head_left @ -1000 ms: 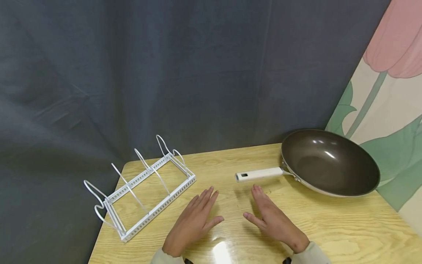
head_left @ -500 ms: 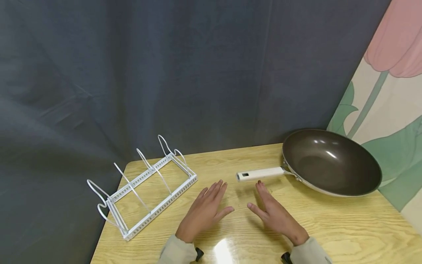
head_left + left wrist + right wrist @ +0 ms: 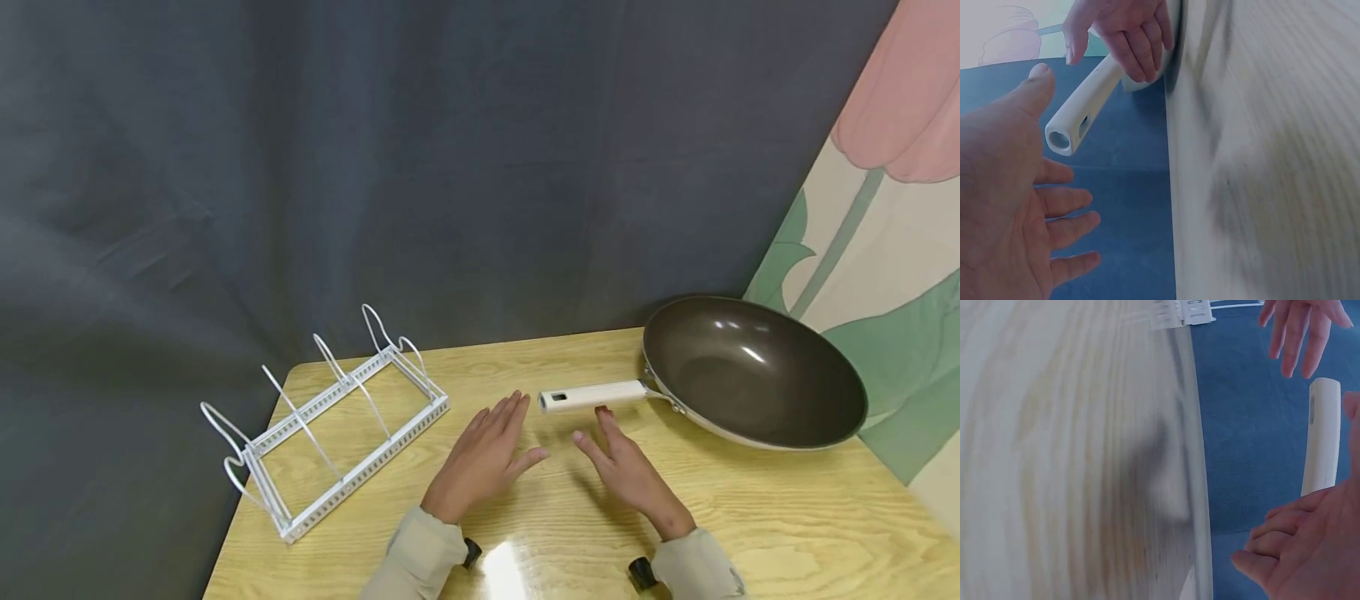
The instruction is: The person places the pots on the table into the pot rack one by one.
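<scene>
A deep frying pan (image 3: 750, 375) with a dark brown inside sits on the right of the table, its cream handle (image 3: 592, 397) pointing left. Below the handle's free end, my left hand (image 3: 480, 462) holds nothing, fingers extended and thumb apart. My right hand (image 3: 633, 475) is under the handle's middle with its fingers extended; whether a fingertip touches it I cannot tell. In the left wrist view, the handle's hollow end (image 3: 1060, 139) lies beyond my left thumb. Over at the left stands a white wire rack (image 3: 367, 469) with upright dividers.
The wood-grain table (image 3: 787, 517) runs back to a dark blue curtain (image 3: 480, 167). A wall with a printed tulip (image 3: 900, 100) borders the right side, close to the pan. Black straps (image 3: 642, 574) show at both wrists.
My left hand has moved right and forward, closer to the handle's end. The right hand has shifted slightly forward and right. Pan and rack stay in place.
</scene>
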Tool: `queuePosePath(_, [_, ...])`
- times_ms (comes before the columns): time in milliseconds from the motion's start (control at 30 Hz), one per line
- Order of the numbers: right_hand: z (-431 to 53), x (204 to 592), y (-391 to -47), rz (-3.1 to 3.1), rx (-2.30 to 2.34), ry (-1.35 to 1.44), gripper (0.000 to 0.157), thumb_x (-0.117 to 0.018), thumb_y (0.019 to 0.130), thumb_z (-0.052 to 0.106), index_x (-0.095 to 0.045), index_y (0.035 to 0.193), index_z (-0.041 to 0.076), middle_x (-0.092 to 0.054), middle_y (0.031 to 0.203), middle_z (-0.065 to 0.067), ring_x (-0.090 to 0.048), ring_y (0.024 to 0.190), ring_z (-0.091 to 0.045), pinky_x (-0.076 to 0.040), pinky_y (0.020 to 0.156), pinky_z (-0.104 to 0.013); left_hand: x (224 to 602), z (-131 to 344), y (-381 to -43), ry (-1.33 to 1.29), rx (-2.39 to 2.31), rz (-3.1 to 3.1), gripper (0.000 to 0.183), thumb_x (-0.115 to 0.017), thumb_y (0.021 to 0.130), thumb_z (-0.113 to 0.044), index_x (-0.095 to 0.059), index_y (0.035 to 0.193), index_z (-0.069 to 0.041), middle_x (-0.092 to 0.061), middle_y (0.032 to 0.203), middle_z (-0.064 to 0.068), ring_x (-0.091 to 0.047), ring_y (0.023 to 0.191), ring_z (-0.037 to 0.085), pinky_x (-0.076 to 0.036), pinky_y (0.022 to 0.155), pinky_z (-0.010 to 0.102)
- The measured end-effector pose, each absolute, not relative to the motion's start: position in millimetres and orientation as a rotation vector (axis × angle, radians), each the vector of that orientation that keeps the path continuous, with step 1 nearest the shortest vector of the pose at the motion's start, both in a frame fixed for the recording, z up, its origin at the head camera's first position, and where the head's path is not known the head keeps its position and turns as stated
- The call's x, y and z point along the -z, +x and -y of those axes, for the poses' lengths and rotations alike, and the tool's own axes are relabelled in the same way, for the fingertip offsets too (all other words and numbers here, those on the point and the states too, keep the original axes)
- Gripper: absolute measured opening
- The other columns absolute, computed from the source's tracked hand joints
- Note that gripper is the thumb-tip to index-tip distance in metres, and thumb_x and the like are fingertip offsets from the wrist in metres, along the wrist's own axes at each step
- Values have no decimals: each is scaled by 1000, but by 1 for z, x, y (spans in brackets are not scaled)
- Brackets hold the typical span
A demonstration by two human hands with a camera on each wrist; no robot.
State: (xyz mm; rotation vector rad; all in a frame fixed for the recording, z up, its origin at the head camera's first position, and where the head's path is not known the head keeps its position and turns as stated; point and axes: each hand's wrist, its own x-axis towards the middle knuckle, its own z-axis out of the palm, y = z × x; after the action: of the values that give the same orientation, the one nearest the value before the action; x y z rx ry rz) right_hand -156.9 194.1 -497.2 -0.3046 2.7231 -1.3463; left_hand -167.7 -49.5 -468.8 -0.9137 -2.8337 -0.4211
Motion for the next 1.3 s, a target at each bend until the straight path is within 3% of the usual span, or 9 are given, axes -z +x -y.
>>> queuePosePath(233, [-194,494,-161,-2661,1414,-204,82,-32,96,56,-5,148,-2,-4,151,-26,-8,135,-46,-16,102,-64,460,37,-180,-923,407,2841,81,-26,92,-65,-11,150,-10,-14,154,8,-16,139,19,-20,109,47])
queuePosePath(467, [-194,496,-170,-2625,1503,-139,79,-29,96,56,-4,148,1,-11,150,-27,-13,135,-45,-17,103,-63,453,29,-189,-916,415,2876,85,-22,90,-68,-14,150,-9,-17,153,10,-24,137,23,-26,106,50])
queuePosePath(700, [-197,499,-180,-2569,1589,-79,82,-25,96,58,-12,146,-6,-15,149,-29,-13,135,-45,-15,105,-60,451,19,-193,-873,498,2925,89,-21,88,-70,-11,150,-7,-17,153,13,-22,137,22,-33,102,50])
queuePosePath(833, [-198,500,-182,-2527,1634,-38,87,-22,93,63,-15,145,-7,-14,149,-28,-13,135,-44,-15,106,-59,452,14,-194,-872,578,2938,89,-24,89,-69,-10,150,-6,-22,151,14,-26,136,22,-37,101,44])
queuePosePath(967, [-197,503,-184,-2465,1736,19,84,-23,95,60,-25,138,-12,-22,144,-30,-20,133,-44,-21,106,-56,451,10,-194,-887,623,2944,86,-29,91,-65,-12,149,-4,-24,150,15,-27,135,22,-36,102,37])
queuePosePath(1067, [-196,504,-188,-2365,1856,49,83,-23,96,58,-22,139,-13,-21,144,-31,-21,134,-42,-23,107,-50,450,7,-195,-877,557,2948,84,-31,92,-62,-15,149,-3,-23,150,15,-26,136,21,-36,102,39])
queuePosePath(1167, [-196,505,-194,-2267,1961,70,84,-23,96,58,-8,144,-10,-11,149,-29,-14,137,-39,-19,109,-46,449,4,-197,-852,470,2942,82,-36,92,-61,-19,148,-4,-22,151,17,-27,136,22,-37,101,41])
queuePosePath(1300, [-198,507,-199,-2254,2019,91,82,-22,96,57,-8,146,-7,-8,151,-26,-11,138,-38,-17,110,-47,447,-6,-203,-830,379,2896,79,-42,92,-58,-23,148,-5,-23,150,19,-27,136,26,-36,101,42])
